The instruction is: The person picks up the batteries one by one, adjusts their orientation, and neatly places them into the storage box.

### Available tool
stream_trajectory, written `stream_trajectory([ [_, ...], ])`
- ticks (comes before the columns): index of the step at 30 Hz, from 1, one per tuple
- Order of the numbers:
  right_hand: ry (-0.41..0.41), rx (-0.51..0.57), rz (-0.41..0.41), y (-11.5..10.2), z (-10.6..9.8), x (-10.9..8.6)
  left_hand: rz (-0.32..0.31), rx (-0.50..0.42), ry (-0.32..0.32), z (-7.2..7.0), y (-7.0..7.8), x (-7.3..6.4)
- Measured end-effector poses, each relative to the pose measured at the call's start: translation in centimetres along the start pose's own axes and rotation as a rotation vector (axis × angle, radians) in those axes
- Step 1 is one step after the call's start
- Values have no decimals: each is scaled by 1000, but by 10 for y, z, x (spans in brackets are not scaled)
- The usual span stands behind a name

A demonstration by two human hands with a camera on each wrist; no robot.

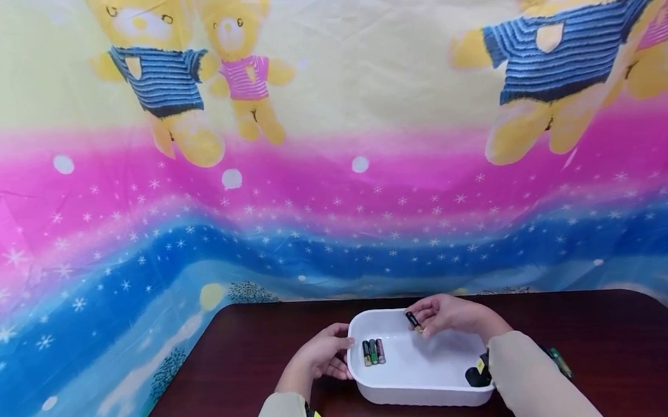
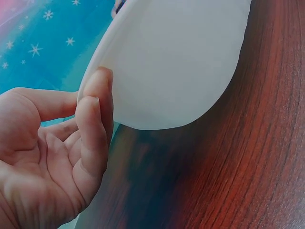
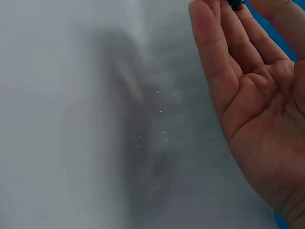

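A white plastic basin (image 1: 426, 393) stands on the table. My left hand (image 1: 327, 354) grips its left wall, and in the left wrist view the fingers (image 2: 90, 129) press against the outside of that wall (image 2: 176, 71). Above the basin's far side, my right hand (image 1: 446, 314) pinches a black battery with a gold end (image 1: 413, 321). Only the dark tip of this battery (image 3: 235, 4) shows in the right wrist view. Inside the basin at its left lie three batteries (image 1: 373, 352) side by side: one black and gold, one green, one reddish.
On the dark wooden table (image 1: 617, 338), a green battery-like item (image 1: 560, 362) lies right of the basin, partly hidden by the right sleeve (image 1: 539, 374). A printed cloth (image 1: 335, 221) with bears hangs behind the table and along its left side.
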State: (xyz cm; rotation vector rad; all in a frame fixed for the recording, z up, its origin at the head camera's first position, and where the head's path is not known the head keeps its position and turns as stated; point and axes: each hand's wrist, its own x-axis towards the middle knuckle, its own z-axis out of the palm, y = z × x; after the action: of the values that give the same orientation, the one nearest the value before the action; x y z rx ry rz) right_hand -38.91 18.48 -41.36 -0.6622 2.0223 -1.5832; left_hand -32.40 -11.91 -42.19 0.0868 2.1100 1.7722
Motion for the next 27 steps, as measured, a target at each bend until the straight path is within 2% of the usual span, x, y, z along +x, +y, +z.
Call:
stream_trajectory([
  [3, -10, -98, 46, -3, 8, 8, -5, 8, -1, 1, 1, 0],
  [7, -23, -139, 61, -5, 20, 20, -8, 16, 1, 1, 3, 0],
  [22, -17, -361, -9, -7, 50, 32, -20, 1, 7, 1, -1, -3],
  [27, -28, -426, 17, -7, 54, 32, -10, 1, 4, 2, -1, -3],
])
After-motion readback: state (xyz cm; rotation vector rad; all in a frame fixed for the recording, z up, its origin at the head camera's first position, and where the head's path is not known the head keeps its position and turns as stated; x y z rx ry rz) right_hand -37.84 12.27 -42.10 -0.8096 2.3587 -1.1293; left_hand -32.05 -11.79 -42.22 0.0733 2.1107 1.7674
